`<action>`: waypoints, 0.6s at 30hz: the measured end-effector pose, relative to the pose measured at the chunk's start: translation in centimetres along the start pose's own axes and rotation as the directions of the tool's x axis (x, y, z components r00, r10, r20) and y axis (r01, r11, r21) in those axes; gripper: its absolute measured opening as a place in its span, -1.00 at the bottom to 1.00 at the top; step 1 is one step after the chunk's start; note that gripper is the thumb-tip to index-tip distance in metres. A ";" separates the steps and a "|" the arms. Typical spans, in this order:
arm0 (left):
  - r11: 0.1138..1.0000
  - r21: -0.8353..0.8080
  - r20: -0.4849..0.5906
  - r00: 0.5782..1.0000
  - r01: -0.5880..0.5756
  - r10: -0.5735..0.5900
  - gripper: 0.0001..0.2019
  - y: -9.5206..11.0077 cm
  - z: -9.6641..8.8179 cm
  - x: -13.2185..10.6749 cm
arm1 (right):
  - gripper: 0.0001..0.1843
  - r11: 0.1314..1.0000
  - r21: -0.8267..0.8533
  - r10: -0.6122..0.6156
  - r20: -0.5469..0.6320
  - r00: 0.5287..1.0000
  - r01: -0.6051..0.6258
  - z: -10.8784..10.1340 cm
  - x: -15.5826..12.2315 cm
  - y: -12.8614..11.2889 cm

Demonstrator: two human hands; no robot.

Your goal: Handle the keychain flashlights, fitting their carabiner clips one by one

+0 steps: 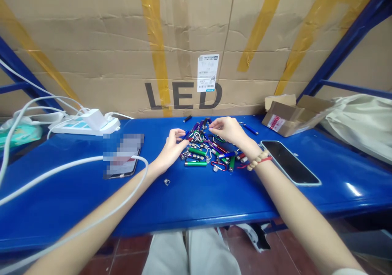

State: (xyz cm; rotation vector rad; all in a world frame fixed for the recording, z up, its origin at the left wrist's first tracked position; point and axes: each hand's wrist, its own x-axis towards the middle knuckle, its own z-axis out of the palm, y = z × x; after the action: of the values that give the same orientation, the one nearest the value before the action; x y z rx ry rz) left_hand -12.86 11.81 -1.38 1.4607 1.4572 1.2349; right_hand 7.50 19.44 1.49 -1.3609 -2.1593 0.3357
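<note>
A pile of small coloured metal tubes, carabiner clips and coin-like cells covers the middle of the blue table (214,201). My left hand (173,147) is at the pile's left edge, its fingers curled round what looks like a small blue tube (185,135). Over the back of the pile, my right hand (228,130) has thumb and fingertips pinched together; whatever they hold is too small to make out. Nearest me lie a green tube (195,164) and a red carabiner clip (218,166). A small silver piece (167,182) rests apart, below my left hand.
A smartphone (290,162) lies by my right forearm, another phone (122,164) left of my left hand. Behind them stand a white power strip (70,126) and an open small carton (283,119). A white cable (143,177) crosses my left forearm. A large cardboard box (116,62) walls the back.
</note>
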 end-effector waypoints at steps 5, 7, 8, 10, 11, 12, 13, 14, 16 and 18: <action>0.990 0.135 -0.002 0.999 -0.037 0.038 -0.79 0.6 -0.2 -0.4 | -0.70 0.998 0.039 -0.061 0.357 0.932 0.050 -2.5 -0.7 -1.0; 0.990 0.141 -0.011 1.000 -0.026 0.028 -0.80 0.8 -0.2 -0.5 | -0.71 0.999 0.047 -0.030 0.501 0.865 0.008 -3.5 -1.1 -1.0; 0.990 0.141 -0.017 1.000 -0.021 0.024 -0.81 0.9 -0.1 -0.5 | -0.72 0.998 0.065 -0.020 0.568 0.823 -0.021 -3.9 -1.3 -0.9; 0.991 0.133 -0.025 1.000 -0.009 0.012 -0.83 1.1 -0.1 -0.6 | -0.70 0.988 0.116 -0.005 0.683 0.730 -0.102 -4.3 -1.6 -0.9; 0.992 0.123 -0.027 1.000 0.000 0.003 -0.84 1.2 -0.1 -0.6 | -0.68 0.981 0.135 0.001 0.723 0.691 -0.142 -4.3 -1.8 -1.0; 0.994 0.111 -0.027 1.000 0.009 -0.006 -0.85 1.3 0.0 -0.7 | -0.67 0.974 0.147 0.006 0.748 0.664 -0.174 -4.2 -1.9 -1.0; 0.995 0.099 -0.027 1.000 0.015 -0.013 -0.85 1.4 0.0 -0.7 | -0.68 0.969 0.151 0.012 0.758 0.652 -0.193 -4.0 -2.0 -1.0; 0.996 0.087 -0.029 0.999 0.022 -0.019 -0.85 1.5 0.0 -0.8 | -0.71 0.969 0.152 0.014 0.759 0.651 -0.197 -3.9 -2.0 -0.9; 0.997 0.071 -0.037 0.999 0.028 -0.026 -0.85 1.6 0.0 -0.9 | -0.77 0.975 0.150 0.001 0.738 0.674 -0.165 -3.5 -1.8 -0.7; 0.997 0.071 -0.048 0.999 0.022 -0.019 -0.85 1.7 -0.1 -0.8 | -0.82 0.985 0.137 -0.019 0.687 0.727 -0.104 -3.3 -1.5 -0.3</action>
State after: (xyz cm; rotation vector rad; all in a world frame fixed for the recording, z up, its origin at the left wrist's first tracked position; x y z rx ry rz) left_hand -12.37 10.80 0.15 1.4690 1.5583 1.2237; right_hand 9.67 17.74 3.82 -1.3138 -2.5944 1.1824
